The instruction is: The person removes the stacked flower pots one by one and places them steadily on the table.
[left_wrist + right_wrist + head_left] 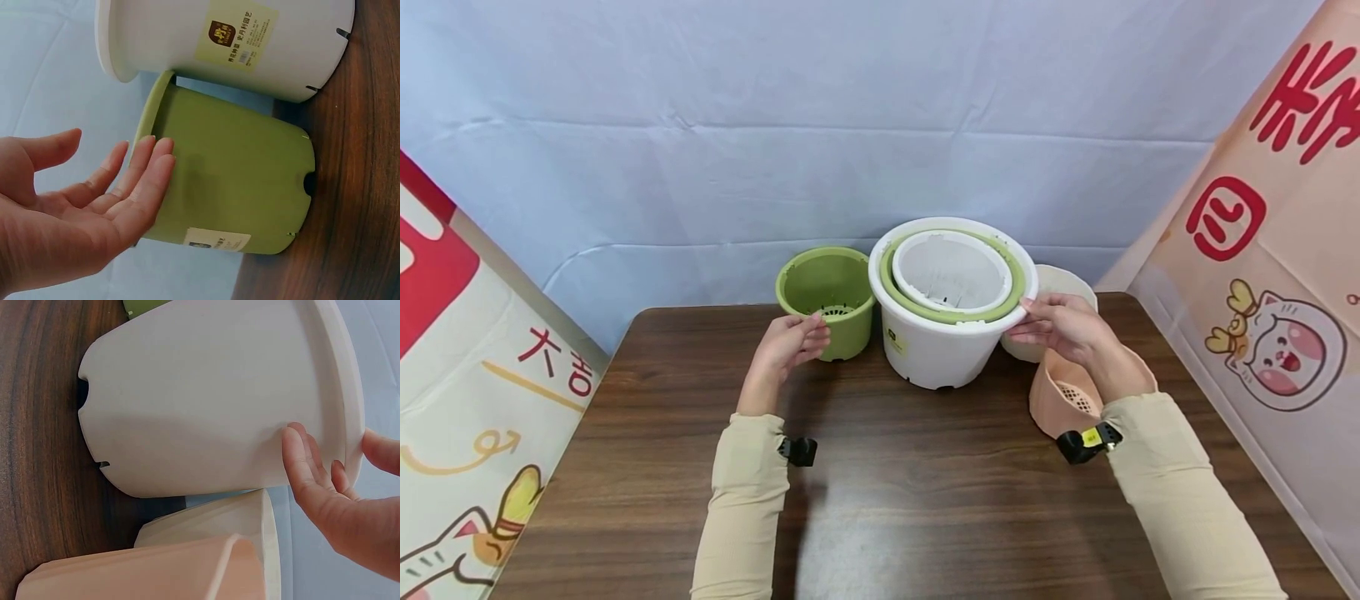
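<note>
A large white plastic flower pot stands upright at the table's back, with a green pot and a smaller white pot nested inside it. My right hand holds the large pot's right rim, thumb on top and fingers under the lip against the wall, as the right wrist view shows. Left of it stands a separate green flower pot, slots in its bottom. My left hand is beside that pot, thumb spread and fingers loosely bent near its rim; whether the fingertips touch it I cannot tell.
Behind my right hand stands a cream pot. A peach pot with a perforated bottom sits under my right wrist. The brown wooden table meets a pale cloth backdrop at the back, with printed panels on both sides.
</note>
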`<move>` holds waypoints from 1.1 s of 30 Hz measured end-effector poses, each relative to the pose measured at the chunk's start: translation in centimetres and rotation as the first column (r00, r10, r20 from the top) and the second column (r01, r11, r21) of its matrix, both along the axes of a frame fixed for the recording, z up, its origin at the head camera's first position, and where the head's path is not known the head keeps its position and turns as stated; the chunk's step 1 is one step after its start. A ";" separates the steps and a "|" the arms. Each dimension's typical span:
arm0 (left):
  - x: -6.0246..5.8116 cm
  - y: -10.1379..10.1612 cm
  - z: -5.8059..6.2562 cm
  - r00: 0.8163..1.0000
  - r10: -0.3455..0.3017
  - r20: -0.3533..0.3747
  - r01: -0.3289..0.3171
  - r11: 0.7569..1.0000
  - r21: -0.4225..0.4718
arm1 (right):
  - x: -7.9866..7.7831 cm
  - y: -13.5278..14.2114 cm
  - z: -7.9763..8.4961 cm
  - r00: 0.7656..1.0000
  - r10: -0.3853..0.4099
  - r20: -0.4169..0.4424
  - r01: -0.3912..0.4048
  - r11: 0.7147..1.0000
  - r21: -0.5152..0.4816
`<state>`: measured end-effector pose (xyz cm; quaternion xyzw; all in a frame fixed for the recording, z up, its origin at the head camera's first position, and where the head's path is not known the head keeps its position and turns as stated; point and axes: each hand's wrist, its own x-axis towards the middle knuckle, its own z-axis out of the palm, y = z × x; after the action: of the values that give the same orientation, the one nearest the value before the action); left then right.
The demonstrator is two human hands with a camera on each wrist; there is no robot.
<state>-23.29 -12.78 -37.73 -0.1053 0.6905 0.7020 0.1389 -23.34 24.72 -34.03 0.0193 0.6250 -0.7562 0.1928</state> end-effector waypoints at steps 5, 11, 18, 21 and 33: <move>0.1 0.4 0.4 0.999 -0.024 -0.033 0.025 1.000 0.009 | -0.1 0.0 0.0 1.000 -0.001 0.003 0.001 1.000 -0.002; 0.1 0.7 0.7 0.998 -0.024 -0.058 0.025 1.000 0.017 | -0.1 0.0 0.1 1.000 -0.002 0.003 0.002 1.000 -0.008; 0.2 1.0 0.8 0.997 -0.024 -0.070 0.026 1.000 0.017 | -0.2 0.0 0.0 1.000 0.002 -0.005 -0.002 1.000 0.011; 0.2 1.2 0.9 0.997 -0.029 -0.071 0.030 0.999 0.015 | -0.1 0.0 0.0 1.000 0.003 -0.007 -0.003 1.000 0.017; 0.0 2.2 1.8 0.994 -0.047 -0.095 0.047 0.999 -0.001 | 0.0 0.0 0.0 1.000 -0.004 -0.005 0.004 1.000 0.014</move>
<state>-23.27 -10.60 -35.89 -0.0554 0.6981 0.7033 0.1222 -23.34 24.71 -34.00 0.0201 0.6306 -0.7523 0.1897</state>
